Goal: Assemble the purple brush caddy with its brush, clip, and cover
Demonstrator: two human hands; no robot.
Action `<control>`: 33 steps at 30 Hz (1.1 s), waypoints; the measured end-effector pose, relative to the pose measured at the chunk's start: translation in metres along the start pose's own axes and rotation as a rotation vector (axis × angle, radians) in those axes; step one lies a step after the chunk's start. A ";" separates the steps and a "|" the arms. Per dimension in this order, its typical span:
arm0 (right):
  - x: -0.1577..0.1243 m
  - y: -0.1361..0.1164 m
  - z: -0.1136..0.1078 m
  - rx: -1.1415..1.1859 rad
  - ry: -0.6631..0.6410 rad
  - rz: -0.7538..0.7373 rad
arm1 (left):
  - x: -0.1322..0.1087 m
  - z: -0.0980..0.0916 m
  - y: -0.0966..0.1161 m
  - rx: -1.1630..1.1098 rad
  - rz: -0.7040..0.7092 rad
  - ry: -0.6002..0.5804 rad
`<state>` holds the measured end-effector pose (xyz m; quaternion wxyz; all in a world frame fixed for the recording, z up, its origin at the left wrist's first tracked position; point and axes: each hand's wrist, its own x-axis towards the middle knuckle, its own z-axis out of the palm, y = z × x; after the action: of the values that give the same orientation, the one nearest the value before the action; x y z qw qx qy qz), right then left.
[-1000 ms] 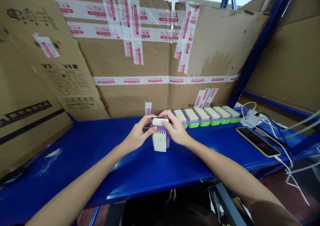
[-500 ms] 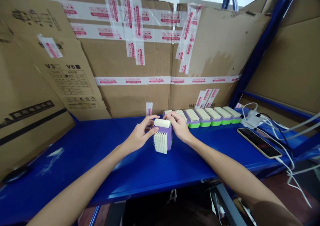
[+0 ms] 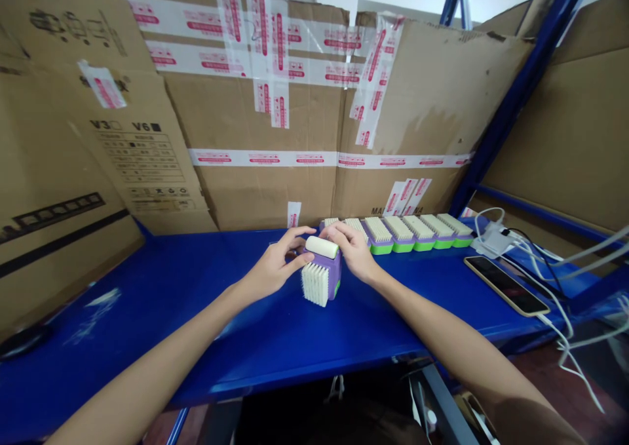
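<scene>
A purple block-shaped scrub brush (image 3: 314,284) with cream bristles stands on the blue shelf, bristles turned toward me and to the left. Across its top lies a rounded cream bar (image 3: 322,246) with a green edge at its right end. My left hand (image 3: 281,261) is closed at the brush's upper left, thumb on the top edge beside the bar and fingers behind. Curled round the upper right corner, close to the bar's green end, is my right hand (image 3: 352,251); its fingertips are partly hidden behind the bar.
Several purple-and-green brushes (image 3: 413,232) stand bristles up in a row along the back. A charging phone (image 3: 506,286), white cables and a white power strip (image 3: 493,237) lie at the right. Taped cardboard (image 3: 265,189) walls the blue shelf (image 3: 196,360).
The cream bar on top now slants, its right end lower than its left. Both hands keep nearly the same place at the brush. The view has shifted slightly.
</scene>
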<state>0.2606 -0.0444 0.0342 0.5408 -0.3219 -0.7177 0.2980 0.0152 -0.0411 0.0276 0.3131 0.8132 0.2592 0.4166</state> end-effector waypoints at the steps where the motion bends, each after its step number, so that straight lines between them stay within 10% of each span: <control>1: 0.000 -0.001 0.000 -0.002 -0.011 -0.007 | 0.000 0.000 0.000 0.006 0.001 0.006; 14: -0.018 0.001 0.010 -0.241 -0.115 -0.149 | -0.001 -0.004 -0.007 0.149 0.072 0.072; 25: -0.015 -0.016 0.009 -0.467 -0.007 -0.601 | 0.000 -0.004 -0.015 0.158 0.060 0.063; 33: -0.013 -0.009 0.006 -0.514 -0.038 -0.460 | 0.002 -0.004 -0.015 0.162 0.070 0.065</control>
<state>0.2566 -0.0600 0.0321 0.4815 -0.2718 -0.8331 -0.0165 0.0107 -0.0289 0.0192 0.2229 0.8305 0.2735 0.4310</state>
